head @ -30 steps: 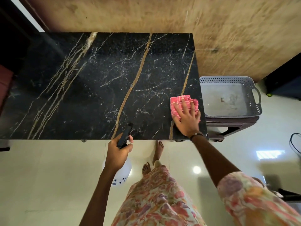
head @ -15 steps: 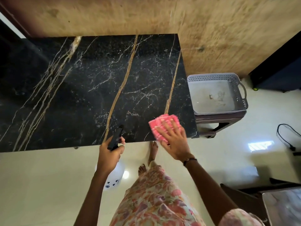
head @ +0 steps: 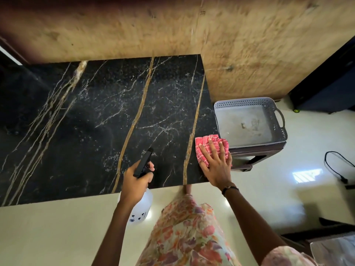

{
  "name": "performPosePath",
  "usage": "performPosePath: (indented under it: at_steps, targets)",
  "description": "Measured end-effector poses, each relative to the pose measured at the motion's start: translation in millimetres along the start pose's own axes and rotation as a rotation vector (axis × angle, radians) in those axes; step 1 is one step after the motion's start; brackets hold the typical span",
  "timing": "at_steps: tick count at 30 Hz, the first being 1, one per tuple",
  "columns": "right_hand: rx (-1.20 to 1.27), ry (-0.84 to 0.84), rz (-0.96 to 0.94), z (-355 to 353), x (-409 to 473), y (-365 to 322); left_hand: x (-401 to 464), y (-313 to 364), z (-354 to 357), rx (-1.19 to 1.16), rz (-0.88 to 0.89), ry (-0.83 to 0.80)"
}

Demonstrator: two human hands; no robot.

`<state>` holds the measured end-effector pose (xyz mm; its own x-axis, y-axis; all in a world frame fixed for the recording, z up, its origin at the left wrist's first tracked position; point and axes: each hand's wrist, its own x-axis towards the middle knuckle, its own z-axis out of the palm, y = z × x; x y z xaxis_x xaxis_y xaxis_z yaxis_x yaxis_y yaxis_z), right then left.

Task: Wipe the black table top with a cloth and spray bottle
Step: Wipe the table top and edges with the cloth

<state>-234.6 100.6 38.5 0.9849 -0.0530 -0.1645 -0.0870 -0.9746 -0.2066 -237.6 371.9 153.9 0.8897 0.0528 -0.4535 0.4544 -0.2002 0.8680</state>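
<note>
Wiping step: my right hand (head: 216, 166), fingers spread, presses cloth (head: 206, 145) on table top (head: 96, 121), near-right corner. Left hand (head: 137, 182) grips spray bottle (head: 141, 205) at near edge. Next, I judge: sweep left.

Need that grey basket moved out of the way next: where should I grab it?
Take the basket by the loop handle on its right end, coming from the right. It juts clear of the wall, while the table closes off the left side.

We press our right hand (head: 216, 166) flat on the pink cloth (head: 203, 148) at the black table top's (head: 96, 121) near right corner; our left hand (head: 137, 182) grips the spray bottle (head: 141, 206).
</note>
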Motion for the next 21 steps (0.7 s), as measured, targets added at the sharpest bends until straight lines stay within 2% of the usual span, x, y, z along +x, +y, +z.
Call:
performPosePath:
  at_steps: [6,11,16,18,21]
  targets:
    - [0.061,-0.019,0.041,-15.3,89.7,-3.9,58.9,36.6,25.4,0.033,0.042,-0.004]
    - [0.18,-0.012,0.152,-28.5,171.5,-1.0,119.3,68.5,50.5,-0.001,0.049,-0.026]
    - [0.25,0.005,0.108,-38.6,265.7,2.1,170.7,97.2,79.9,0.026,0.085,-0.025]
    - [0.234,0.007,0.116,-41.3,283.6,0.5,184.2,107.8,92.1,0.052,0.109,-0.029]
    - [0.283,0.03,0.073,-40.6,262.0,6.4,193.2,119.5,111.7,0.094,0.131,-0.068]
